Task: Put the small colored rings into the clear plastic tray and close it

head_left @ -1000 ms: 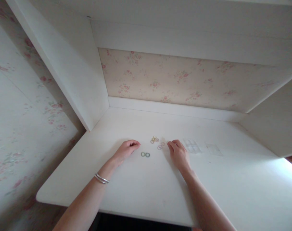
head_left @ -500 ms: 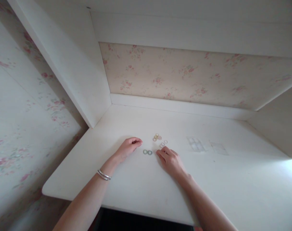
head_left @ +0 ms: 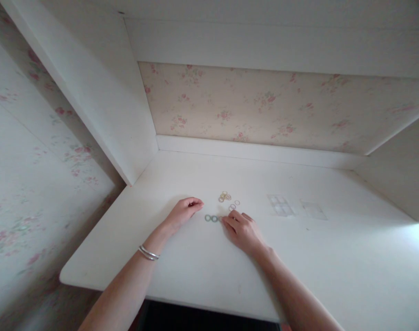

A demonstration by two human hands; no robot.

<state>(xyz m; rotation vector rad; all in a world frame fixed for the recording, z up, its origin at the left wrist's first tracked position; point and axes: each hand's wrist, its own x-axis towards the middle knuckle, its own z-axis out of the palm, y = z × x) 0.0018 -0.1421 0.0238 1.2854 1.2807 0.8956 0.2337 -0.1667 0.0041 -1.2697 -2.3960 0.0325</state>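
Observation:
Two greenish rings, a paler one (head_left: 208, 218) and a darker one (head_left: 215, 219), lie side by side on the white desk. At their right end my right hand (head_left: 242, 230) pinches a small pale ring (head_left: 220, 219), mostly covered by the fingertips, down at the desktop. My left hand (head_left: 183, 214) rests left of the rings, fingers curled and tips close to the thumb, with nothing visible in it. Just beyond my right hand are several thin pale rings (head_left: 237, 202). A small cluster of yellowish and pinkish rings (head_left: 224, 196) sits behind the green pair.
Right of the hands lie a clear compartmented case (head_left: 281, 205) and a second clear flat piece (head_left: 313, 210). A tiny dark speck (head_left: 308, 229) is in front of them. White panels (head_left: 102, 92) enclose the desk (head_left: 181, 276) at left, back and right.
My right hand has shifted slightly left, bringing the pale ring up beside the darker green ring. My left hand stays in place. The view has tilted very slightly.

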